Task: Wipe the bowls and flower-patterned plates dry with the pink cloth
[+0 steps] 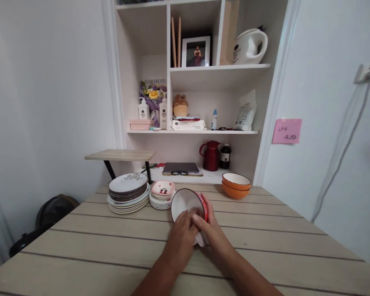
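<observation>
A bowl [185, 201] with a white inside, dark rim and red outer side is tilted toward me, just above or on the table. My right hand [212, 226] grips it from the right, fingers round the outer wall and thumb over the rim. My left hand [182, 232] reaches into the bowl's lower part, its fingers bent against the inside and partly hidden. A pale cloth [200, 239] pokes out below, between my two hands; it appears bunched under the left one.
Left of the bowl stand a tall stack of plates [128, 197] and small dishes topped by a pink-and-white square bowl [163, 188]. Two orange bowls [236, 187] are nested at the back right. Behind are a small wooden riser [120, 155], a laptop [181, 167] and a red jug [211, 156].
</observation>
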Available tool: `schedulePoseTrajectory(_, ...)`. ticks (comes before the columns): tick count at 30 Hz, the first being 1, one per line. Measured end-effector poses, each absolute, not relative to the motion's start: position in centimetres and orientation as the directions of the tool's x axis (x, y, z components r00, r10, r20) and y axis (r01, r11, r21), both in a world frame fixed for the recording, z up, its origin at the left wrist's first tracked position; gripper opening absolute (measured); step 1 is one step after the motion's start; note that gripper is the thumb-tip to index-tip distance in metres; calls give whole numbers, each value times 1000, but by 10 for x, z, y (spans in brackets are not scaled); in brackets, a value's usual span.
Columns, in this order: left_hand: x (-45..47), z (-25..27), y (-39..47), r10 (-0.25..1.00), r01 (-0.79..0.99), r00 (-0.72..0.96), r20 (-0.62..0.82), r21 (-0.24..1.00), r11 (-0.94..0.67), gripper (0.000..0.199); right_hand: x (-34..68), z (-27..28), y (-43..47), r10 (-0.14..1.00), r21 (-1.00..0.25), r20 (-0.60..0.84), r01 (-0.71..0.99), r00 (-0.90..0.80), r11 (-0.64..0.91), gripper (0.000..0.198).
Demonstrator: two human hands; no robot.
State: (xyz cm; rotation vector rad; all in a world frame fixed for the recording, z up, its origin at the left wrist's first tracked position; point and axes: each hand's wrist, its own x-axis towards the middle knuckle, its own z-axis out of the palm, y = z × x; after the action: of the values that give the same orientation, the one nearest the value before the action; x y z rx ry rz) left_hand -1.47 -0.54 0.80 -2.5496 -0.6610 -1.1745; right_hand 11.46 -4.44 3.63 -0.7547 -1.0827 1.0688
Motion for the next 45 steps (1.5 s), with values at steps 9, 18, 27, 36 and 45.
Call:
schedulePoseTrajectory(9,-10,14,-10,205,503,613,763,-177,-846,43,127,47,-40,900,-894,409,-130,151,428,54)
schedulePoseTrajectory(18,-6,13,-6,70,438,697,714,-347,-829,24,166,73,-52,937,-935,350,-57,25,351,45)
schedulePoseTrajectory(27,-5,5,-3,100,495,697,710,-376,-783,17,180,74,-55,997,-990,57,-133,-57,49,58)
schedulePoseTrajectory(36,-17,10,-6,260,690,441,859,-139,-710,39,130,55,-52,921,-834,344,-511,-183,210,89)
schedulePoseTrajectory(45,-8,11,-5,87,625,549,831,-339,-703,37,110,47,-44,951,-846,282,-434,128,310,68)
